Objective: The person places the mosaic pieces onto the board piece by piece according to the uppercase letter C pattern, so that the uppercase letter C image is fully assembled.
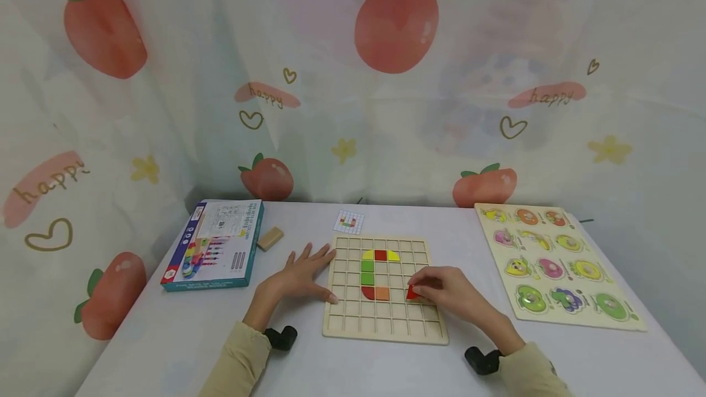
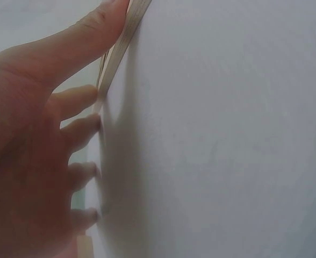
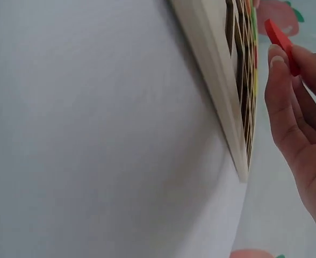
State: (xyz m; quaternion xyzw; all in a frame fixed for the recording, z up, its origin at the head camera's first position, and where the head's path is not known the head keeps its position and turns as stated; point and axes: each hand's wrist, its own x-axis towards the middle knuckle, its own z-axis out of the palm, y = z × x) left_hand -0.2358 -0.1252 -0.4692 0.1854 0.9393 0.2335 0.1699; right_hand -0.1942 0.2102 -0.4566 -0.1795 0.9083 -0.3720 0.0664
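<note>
A square wooden grid board (image 1: 353,320) lies flat on the white table, with several coloured tiles set in its cells: yellow curved ones at the top around a red square (image 1: 380,255), green squares (image 1: 367,272) down the left, then a dark red curved tile (image 1: 368,293) beside an orange square (image 1: 382,293). My right hand (image 1: 449,291) pinches a small red tile (image 3: 280,44) between thumb and fingers above the board's right part. My left hand (image 1: 300,276) lies with spread, straight fingers at the board's left edge, its thumb touching the rim (image 2: 127,43).
Behind the board lies a small pattern card (image 1: 349,222). To the left are a boxed set (image 1: 215,247) and a small wooden block (image 1: 270,239). A fruit puzzle board (image 1: 557,268) lies at the right. A printed curtain (image 1: 331,121) hangs behind the table.
</note>
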